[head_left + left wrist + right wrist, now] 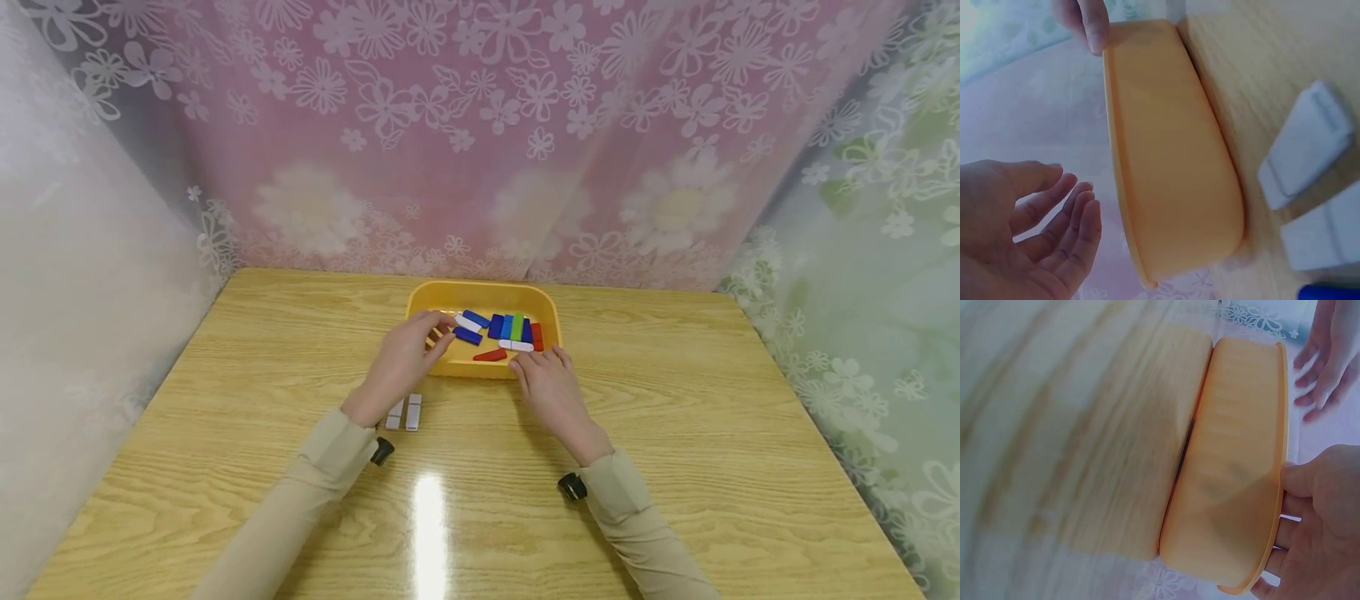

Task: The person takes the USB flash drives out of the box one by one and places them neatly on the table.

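A yellow plastic basket [483, 367] stands on the table, holding several flat plastic clothespins in blue, white, green and red. Over its left part hovers my left hand [405, 353], fingers loosely bent and a gap between thumb and fingertips, nothing in it. A blue clothespin [468, 336] and a white clothespin [468, 323] lie close by those fingertips. My right hand [551, 390] holds the basket's near right rim, thumb at the edge and fingers over it. Just inside, near that hand, are a white clothespin [516, 345] and a red clothespin [491, 355].
On the table before the basket lie two white clothespins [413, 412], partly beside my left wrist. A blue piece [1332, 292] shows at the left wrist view's corner. A pink flowered curtain [465, 167] hangs behind the table, with pale curtains at both sides.
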Demonstrator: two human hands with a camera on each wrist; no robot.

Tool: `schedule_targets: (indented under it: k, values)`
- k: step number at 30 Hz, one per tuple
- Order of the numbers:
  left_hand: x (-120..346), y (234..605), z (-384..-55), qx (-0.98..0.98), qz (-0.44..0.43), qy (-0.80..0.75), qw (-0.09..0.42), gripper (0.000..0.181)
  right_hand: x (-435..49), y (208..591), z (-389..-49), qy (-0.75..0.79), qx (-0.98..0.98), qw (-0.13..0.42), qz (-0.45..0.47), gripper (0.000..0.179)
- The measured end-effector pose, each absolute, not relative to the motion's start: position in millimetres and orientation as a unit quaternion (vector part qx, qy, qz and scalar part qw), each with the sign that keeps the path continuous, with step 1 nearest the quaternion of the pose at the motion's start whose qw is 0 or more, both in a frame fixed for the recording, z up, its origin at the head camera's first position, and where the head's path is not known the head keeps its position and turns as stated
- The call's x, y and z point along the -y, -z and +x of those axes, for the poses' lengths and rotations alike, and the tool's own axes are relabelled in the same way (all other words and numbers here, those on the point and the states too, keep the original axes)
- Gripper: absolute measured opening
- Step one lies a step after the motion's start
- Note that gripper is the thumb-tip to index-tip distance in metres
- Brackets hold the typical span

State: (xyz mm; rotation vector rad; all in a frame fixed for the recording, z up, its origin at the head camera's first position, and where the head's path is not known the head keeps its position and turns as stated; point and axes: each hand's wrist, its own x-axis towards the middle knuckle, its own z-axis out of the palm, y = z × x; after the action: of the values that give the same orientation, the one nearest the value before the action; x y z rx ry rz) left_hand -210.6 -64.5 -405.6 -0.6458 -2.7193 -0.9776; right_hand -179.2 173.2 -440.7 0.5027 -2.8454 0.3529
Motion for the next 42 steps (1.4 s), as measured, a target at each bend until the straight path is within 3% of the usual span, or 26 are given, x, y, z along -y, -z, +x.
schedule_targets:
  k: [5,13,18,25,32,38,42]
  values:
    - [49,403,-233,0.921,-0.233,0.307,0.059,0.025,-173,440,-179,-0.119,0.972,0.108,0.169,0.027]
    - [27,414,-261,0.937,-0.253,0.240,0.013,0.017,-173,439,-180,-0.116,0.975,0.097,0.163,0.027]
    - [21,419,-270,0.949,-0.234,0.206,-0.041,0.020,-173,441,-181,-0.116,0.975,0.096,0.164,0.029]
    - [19,425,-276,0.953,-0.227,0.189,-0.074,0.022,-173,441,-180,-0.112,0.975,0.099,0.162,0.029]
    - [19,428,-278,0.957,-0.217,0.183,-0.065,0.015,-173,439,-179,-0.109,0.974,0.109,0.164,0.028]
    - [22,428,-275,0.952,-0.215,0.216,-0.034,0.028,-173,440,-180,-0.107,0.975,0.104,0.163,0.028]
    - [27,422,-269,0.937,-0.217,0.275,-0.009,0.026,-174,440,-179,-0.110,0.974,0.110,0.165,0.028]
